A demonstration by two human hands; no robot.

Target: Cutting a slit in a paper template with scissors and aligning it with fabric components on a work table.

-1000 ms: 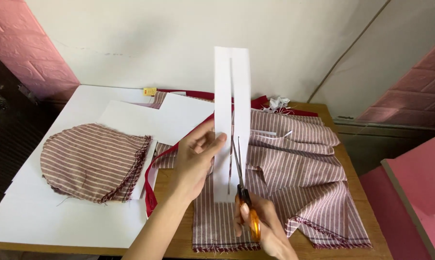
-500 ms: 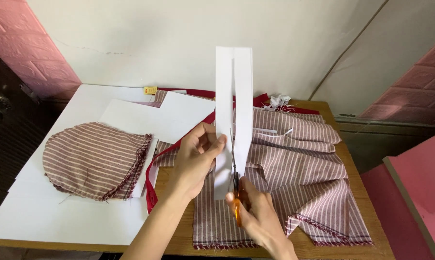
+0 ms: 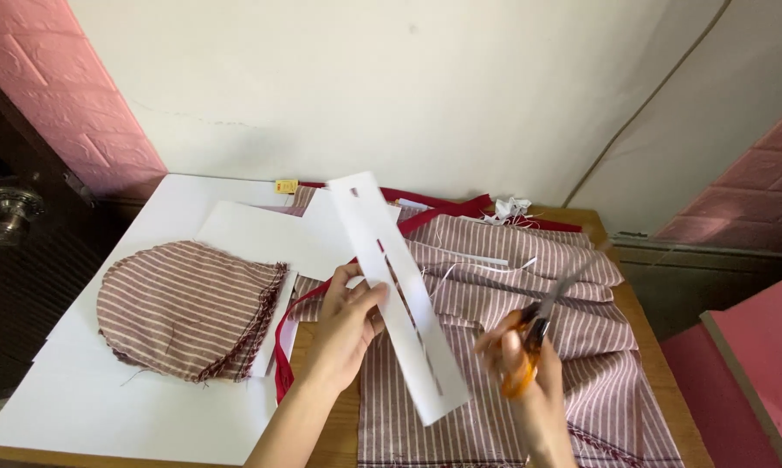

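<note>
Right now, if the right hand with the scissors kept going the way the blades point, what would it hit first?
The right hand aims the scissors up and right, away from the white paper strip. Probably the bunched striped fabric comes first, though depth is unclear and the blades may pass above it.

A single small yellow rectangular label (image 3: 286,185) is seen at the far edge of the worktop (image 3: 326,446), left of centre, beside the white wall.

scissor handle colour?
Orange, on the scissors in the right hand; head view.
</note>
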